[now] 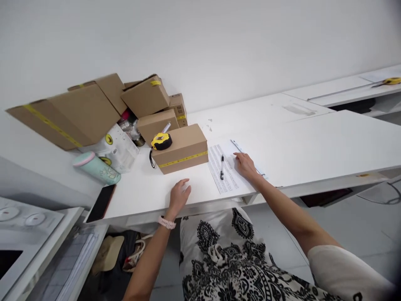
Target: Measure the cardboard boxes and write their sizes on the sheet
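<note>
My left hand point(179, 195) rests at the front edge of the white desk, thumb and fingers apart, holding nothing. It is just in front of a closed cardboard box point(181, 150) with yellow tape along its side. A yellow and black tape measure point(161, 141) lies on that box, a short length of blade sticking out. My right hand point(246, 166) lies on the right side of a printed paper sheet point(228, 180), fingers loosely stretched out. Left of it, a black and clear pen point(222, 167) lies on the sheet. A thin bluish strip point(237, 146) runs partly beneath my right hand; its kind is unclear.
More cardboard boxes point(145, 98) are piled at the back left, beside a white package point(117, 148). A mint tumbler point(97, 167) lies tilted near a dark phone point(101, 202). Another yellow tape measure point(391, 81) sits far right. A white appliance point(25, 225) stands at left.
</note>
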{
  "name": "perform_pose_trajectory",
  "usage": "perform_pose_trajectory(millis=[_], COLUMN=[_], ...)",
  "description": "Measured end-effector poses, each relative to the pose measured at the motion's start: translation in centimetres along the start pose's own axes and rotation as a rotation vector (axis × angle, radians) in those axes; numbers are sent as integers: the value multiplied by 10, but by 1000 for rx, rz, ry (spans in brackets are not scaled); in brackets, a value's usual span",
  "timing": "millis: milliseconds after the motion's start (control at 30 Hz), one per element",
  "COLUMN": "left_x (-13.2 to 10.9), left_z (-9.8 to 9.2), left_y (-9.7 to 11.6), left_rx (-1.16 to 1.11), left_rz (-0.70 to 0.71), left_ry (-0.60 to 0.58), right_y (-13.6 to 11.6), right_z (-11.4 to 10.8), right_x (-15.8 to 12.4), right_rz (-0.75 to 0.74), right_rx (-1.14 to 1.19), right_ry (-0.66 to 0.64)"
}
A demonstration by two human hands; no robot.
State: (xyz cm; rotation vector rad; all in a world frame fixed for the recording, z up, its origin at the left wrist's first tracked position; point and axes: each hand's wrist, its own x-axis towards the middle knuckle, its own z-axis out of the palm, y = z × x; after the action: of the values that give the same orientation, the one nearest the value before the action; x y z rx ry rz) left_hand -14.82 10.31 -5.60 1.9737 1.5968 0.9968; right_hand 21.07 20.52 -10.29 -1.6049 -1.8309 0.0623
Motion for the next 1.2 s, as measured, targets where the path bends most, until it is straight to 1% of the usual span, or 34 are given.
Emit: perform_pose_trajectory(millis=[100,167,267,333,400,467,533,633,733,800,900,967,1000,1067,1133,1200], left_x=[2,16,52,82,110,134,151,165,163,154,133,118,112,101,92,85], left_z=[-12,-22,-45,-64,-80,-89,-92,-89,-88,-92,-103,-112,-115,-120,-122,-122], left_y=[-4,2,19,32,41,45,43,36,29,26,22,18,15,7,-2,-13], left_rx=[-14,-14,13,40,61,65,48,-4,-101,-215,-447,-600,-664,-765,-831,-873], left_rz=[-17,-24,-31,-34,-50,-94,-157,-219,-202,-165,-97,-60,-48,-38,-46,-66], left_ry=[182,346,592,681,690,649,597,566,579,575,535,505,495,485,478,468], right_y=[-2,-1,4,7,9,9,9,6,3,-3,-22,-41,-52,-74,-94,-111], right_z=[0,1,5,7,9,8,7,5,-1,-8,-24,-32,-34,-31,-21,-7], right_x=[0,0,-1,-3,-4,-6,-7,-7,-7,-7,-4,2,6,17,28,38], right_rz=[-16,-25,-27,-15,-7,3,23,64,112,156,223,269,290,320,339,371], right_rx=[10,14,22,37,57,78,100,135,173,195,268,399,483,640,741,794], right_ry=[33,53,66,66,63,61,60,62,71,122,228,225,187,55,-97,-211])
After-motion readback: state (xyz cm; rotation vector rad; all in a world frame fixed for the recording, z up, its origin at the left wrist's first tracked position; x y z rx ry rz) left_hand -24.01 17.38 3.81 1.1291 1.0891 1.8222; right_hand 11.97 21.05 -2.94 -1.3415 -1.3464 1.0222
